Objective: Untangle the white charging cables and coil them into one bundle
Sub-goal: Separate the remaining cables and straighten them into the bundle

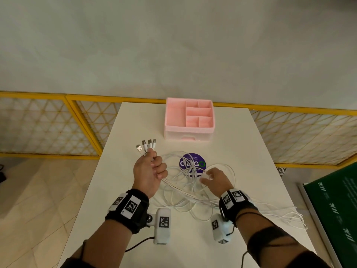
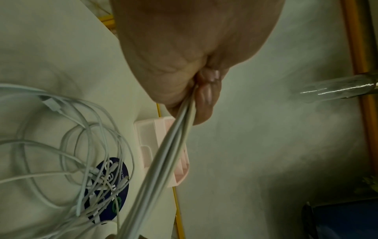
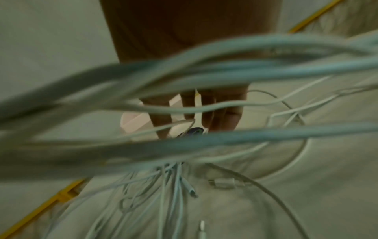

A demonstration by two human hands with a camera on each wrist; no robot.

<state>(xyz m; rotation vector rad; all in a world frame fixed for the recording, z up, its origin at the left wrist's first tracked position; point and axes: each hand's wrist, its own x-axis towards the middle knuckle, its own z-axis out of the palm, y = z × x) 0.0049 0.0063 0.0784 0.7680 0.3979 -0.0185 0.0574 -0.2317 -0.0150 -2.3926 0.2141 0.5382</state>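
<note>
Several white charging cables (image 1: pixel 185 182) lie in a loose tangle on the white table (image 1: pixel 135 122). My left hand (image 1: pixel 154 167) is raised left of the tangle and grips a bunch of cable ends, their USB plugs (image 1: pixel 146 147) sticking up past the fingers. In the left wrist view the curled fingers (image 2: pixel 206 97) clamp the taut strands (image 2: pixel 175 137) above the tangle (image 2: pixel 92 161). My right hand (image 1: pixel 212 177) reaches down into the right side of the tangle. Its fingers (image 3: pixel 223 116) point straight down among the loops (image 3: pixel 174 186), with blurred cables crossing close to the camera.
A pink compartment organizer (image 1: pixel 189 118) stands at the table's far edge. A round purple sticker (image 1: pixel 192 163) lies under the cables. Some strands (image 1: pixel 289 215) trail off the table's right edge. A yellow lattice fence (image 1: pixel 58 122) runs behind, and a green board (image 1: pixel 332 206) stands at right.
</note>
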